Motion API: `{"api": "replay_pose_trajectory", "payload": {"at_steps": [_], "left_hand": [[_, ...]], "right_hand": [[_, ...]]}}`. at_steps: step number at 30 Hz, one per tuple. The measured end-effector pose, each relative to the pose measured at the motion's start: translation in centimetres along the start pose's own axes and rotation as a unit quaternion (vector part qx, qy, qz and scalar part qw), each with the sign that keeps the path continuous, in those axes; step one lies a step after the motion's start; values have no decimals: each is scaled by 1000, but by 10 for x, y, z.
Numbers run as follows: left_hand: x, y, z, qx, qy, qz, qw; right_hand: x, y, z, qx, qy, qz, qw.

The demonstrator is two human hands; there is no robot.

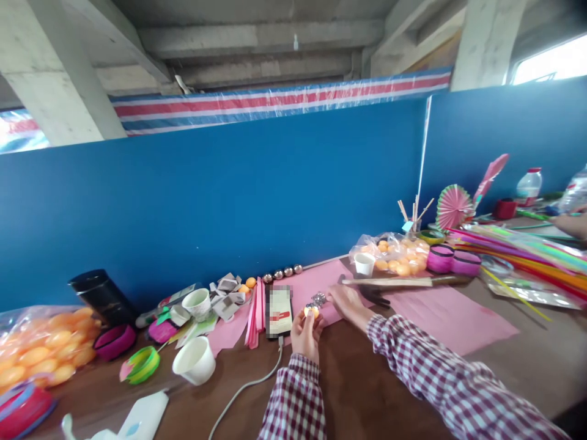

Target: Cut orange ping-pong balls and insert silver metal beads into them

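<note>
My left hand point(306, 335) is closed around a small orange ball point(312, 311), pinched in its fingertips above the table's front part. A glittery silver strip point(318, 298) lies against the far side of the ball; its fine detail is too small to make out. From the right, my right hand point(347, 302) reaches in with its fingers together at the strip's right end. Just left of my hands lies a phone point(279, 311) with a white cable point(250, 385) plugged into its near end. Several shiny silver balls point(288, 272) stand in a row behind it.
White cups point(194, 360) and a bag of orange balls point(46, 351) stand at left. A hammer point(389, 282) lies on pink paper point(444, 315) beyond my right forearm. Colourful pipe cleaners point(527, 250) lie at right, near another person's hand point(571, 225). A blue partition point(257, 201) rises behind.
</note>
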State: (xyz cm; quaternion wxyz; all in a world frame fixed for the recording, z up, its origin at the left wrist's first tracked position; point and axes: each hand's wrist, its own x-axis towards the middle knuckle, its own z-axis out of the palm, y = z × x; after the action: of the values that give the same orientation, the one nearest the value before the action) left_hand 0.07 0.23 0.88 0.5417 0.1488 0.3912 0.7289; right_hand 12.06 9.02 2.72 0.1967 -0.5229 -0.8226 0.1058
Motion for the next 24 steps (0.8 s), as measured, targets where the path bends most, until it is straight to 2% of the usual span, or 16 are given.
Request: {"api": "replay_pose_trajectory", "payload": {"at_steps": [6, 11, 14, 17, 19, 24], "left_hand": [[-1, 0, 1, 7, 0, -4, 1000], [-1, -1, 1, 3, 3, -3, 1000], [-1, -1, 2, 3, 4, -5, 1000], [-2, -1, 1, -1, 5, -4, 1000], [-2, 0, 1, -1, -2, 2, 1000], [-4, 0, 0, -1, -23, 4, 1000]], "right_hand": [[-8, -3, -7, -17, 8, -35, 999], [-11, -4, -5, -21, 29, -19, 999], [-15, -2, -1, -5, 62, -26, 998], [-17, 4, 6, 62, 127, -52, 989], [-18, 7, 10, 124, 149, -48, 980], [-29, 2, 9, 315, 124, -43, 940]]}}
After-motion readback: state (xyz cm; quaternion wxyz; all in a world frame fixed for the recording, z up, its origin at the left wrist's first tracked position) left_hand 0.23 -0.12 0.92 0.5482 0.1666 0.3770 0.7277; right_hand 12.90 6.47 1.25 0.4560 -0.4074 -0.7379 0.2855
